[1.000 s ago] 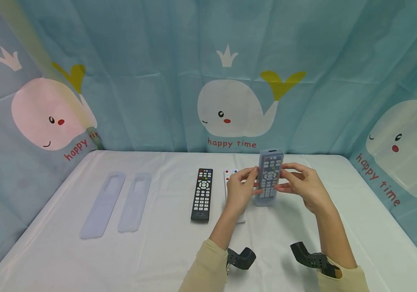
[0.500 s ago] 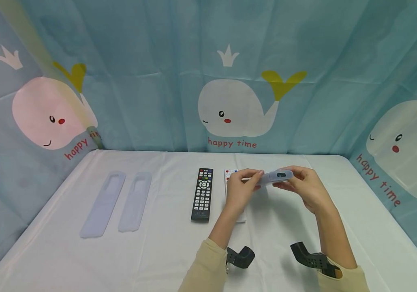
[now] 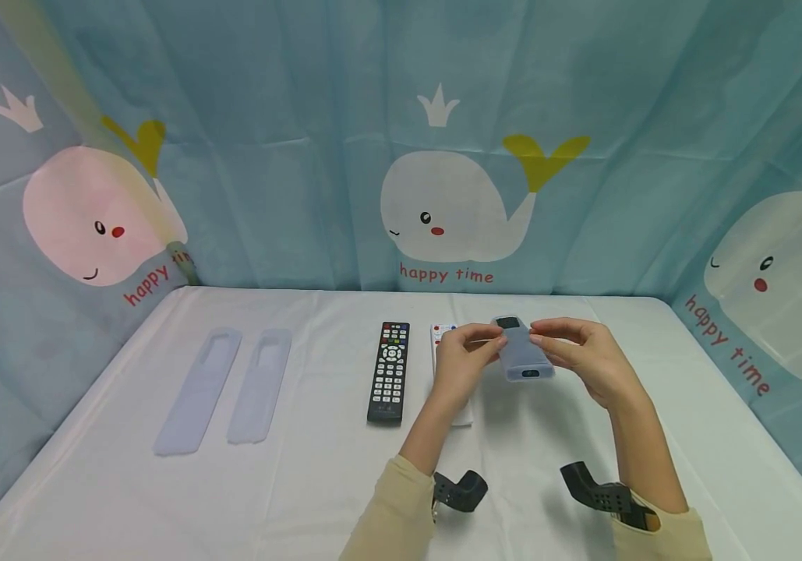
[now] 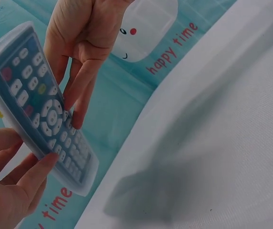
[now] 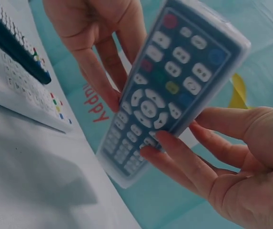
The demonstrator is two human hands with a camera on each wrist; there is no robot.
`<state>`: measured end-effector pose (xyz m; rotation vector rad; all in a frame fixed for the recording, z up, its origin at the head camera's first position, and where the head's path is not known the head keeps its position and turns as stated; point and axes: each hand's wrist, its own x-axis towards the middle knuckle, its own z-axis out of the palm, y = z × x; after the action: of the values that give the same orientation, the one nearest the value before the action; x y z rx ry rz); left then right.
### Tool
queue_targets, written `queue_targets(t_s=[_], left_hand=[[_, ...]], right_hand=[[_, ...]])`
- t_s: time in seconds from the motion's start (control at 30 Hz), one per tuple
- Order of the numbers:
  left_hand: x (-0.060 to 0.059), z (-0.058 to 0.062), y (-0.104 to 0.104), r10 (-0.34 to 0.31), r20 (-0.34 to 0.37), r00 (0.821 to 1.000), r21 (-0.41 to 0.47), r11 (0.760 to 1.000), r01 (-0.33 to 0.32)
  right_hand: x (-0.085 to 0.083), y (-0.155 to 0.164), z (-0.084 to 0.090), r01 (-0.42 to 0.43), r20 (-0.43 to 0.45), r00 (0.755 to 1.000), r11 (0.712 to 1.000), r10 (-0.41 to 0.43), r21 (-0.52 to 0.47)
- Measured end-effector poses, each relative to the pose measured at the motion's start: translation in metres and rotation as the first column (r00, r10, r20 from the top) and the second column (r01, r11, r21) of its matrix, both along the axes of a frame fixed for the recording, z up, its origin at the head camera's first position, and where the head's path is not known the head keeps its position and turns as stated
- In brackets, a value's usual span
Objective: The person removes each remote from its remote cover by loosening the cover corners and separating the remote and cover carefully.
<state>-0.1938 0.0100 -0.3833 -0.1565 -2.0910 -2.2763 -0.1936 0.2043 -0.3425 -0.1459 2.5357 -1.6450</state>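
Observation:
Above the table, both hands hold a dark remote control (image 3: 523, 354) in a translucent sleeve. My left hand (image 3: 462, 360) grips its left edge, thumb on the back and fingers on the button side. On the opposite edge my right hand (image 3: 579, 354) holds it the same way. In the head view its back faces up, tilted, with an end bearing a small dark slot toward me. Both wrist views show its button face: the remote control (image 4: 50, 114) has a round pad and colored keys under the cover, and fingers (image 5: 174, 157) touch the keys.
A black remote control (image 3: 389, 374) lies on the white-covered table (image 3: 330, 499). Beside it a white remote control (image 3: 464, 417) is partly hidden behind my left hand. Two translucent sleeves (image 3: 199, 393) lie flat at the left. A whale-print curtain (image 3: 288, 218) surrounds the table's back and sides.
The sleeved remote has been turned over: its buttons faced the head camera a second ago, then its end, and now its back. Both hands kept hold, staying in nearly the same place.

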Motion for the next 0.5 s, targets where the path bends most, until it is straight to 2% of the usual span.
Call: queue_targets(t_s=[0.2,0.4,0.5], left_hand=[[-0.0008,-0.0015,-0.0018,0.008,-0.007,1.000,-0.020,1.000,-0.008],[-0.0002,-0.0014,-0.0034,0.013,-0.001,1.000,-0.087,0.996,-0.013],[-0.0004,-0.0010,-0.0036,0.007,0.019,1.000,-0.087,0.996,-0.005]], right_hand=[[-0.0007,-0.0001,-0.0013,-0.029,0.004,1.000,0.999,0.030,-0.044],[-0.0015,0.0002,-0.0033,-0.060,-0.005,0.998,0.998,0.060,-0.033],[-0.0015,0.0003,-0.0044,-0.074,-0.014,0.997,0.997,0.074,-0.028]])
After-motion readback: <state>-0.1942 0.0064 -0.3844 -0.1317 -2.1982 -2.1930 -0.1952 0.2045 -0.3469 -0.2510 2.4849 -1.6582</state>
